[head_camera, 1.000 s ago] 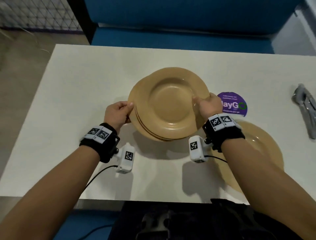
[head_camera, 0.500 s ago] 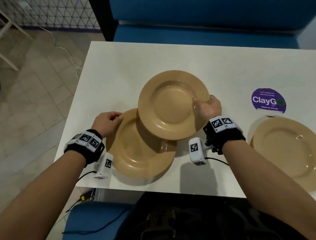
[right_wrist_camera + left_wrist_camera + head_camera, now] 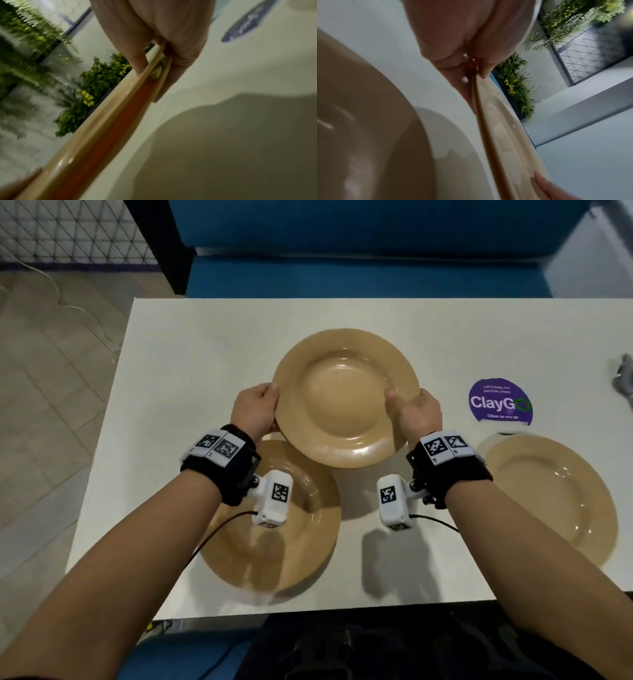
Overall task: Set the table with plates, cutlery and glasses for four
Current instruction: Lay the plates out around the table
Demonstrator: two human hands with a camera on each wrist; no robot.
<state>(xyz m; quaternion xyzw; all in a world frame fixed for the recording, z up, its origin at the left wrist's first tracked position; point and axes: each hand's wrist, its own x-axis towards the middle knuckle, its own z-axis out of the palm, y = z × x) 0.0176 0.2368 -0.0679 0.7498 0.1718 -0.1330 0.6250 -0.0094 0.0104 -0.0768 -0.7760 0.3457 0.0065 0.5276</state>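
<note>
the tan plates (image 3: 346,405) look glossy and smooth, the white table (image 3: 191,364) matt, its sticker (image 3: 500,402) printed.

A stack of two tan plates (image 3: 346,398) is held above the table; single tan plates lie at seven o'clock (image 3: 291,556) and four o'clock (image 3: 555,494).

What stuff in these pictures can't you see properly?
- Held plates: how many are stacked can't be counted; the wrist views show blurred edges only.
- Near-left plate: partly covered by the left hand and its wrist camera, head view.
- Grey thing: cut off by the right edge.
- Sticker: small print unreadable.
</note>
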